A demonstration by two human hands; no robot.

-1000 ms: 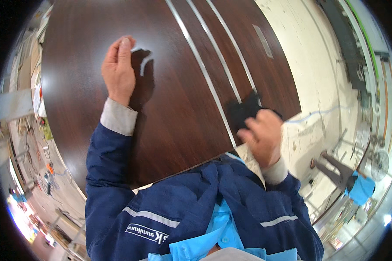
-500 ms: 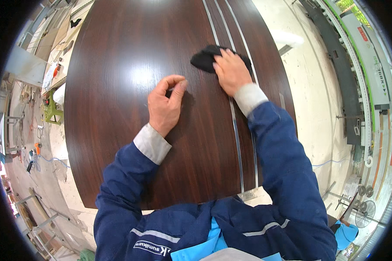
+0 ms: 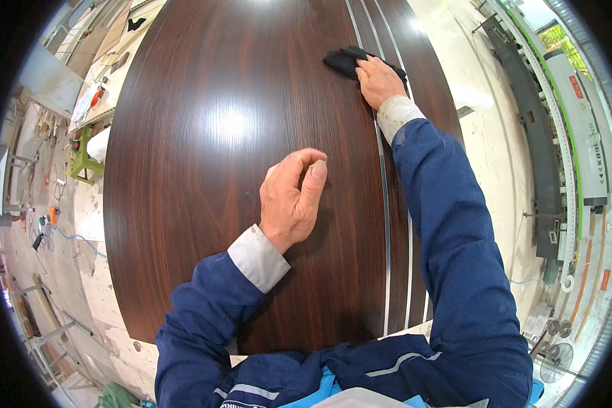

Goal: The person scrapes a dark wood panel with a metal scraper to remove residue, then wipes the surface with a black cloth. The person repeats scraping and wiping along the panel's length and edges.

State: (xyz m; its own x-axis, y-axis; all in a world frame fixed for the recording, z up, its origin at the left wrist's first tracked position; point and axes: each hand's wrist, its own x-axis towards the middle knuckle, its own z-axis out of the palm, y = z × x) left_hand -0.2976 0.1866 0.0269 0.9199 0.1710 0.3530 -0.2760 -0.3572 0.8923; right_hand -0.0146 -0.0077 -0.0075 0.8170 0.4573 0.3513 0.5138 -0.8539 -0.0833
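Observation:
A large dark brown wood-grain panel (image 3: 177,204) lies flat before me. Pale, shiny narrow strips (image 3: 382,197) run lengthwise along its right part. My right hand (image 3: 381,81) reaches toward the far right and presses a bunched black cloth (image 3: 347,61) onto the panel across these strips. Over the middle of the panel is my left hand (image 3: 292,197), apart from the cloth. Its fingers are curled with the thumb close to the index finger. Whatever it may hold inside is hidden.
A long grey machine with a green edge (image 3: 578,122) stands along the right side. At the left are a bench (image 3: 109,85) bearing tools, a green stool (image 3: 81,163), and a blue cord (image 3: 81,238) on the floor. A wheeled fan (image 3: 557,360) is at lower right.
My right hand and the black cloth have moved farther away along the strips and slightly right. The left hand has shifted right and nearer to me, its thumb closer to the fingers.

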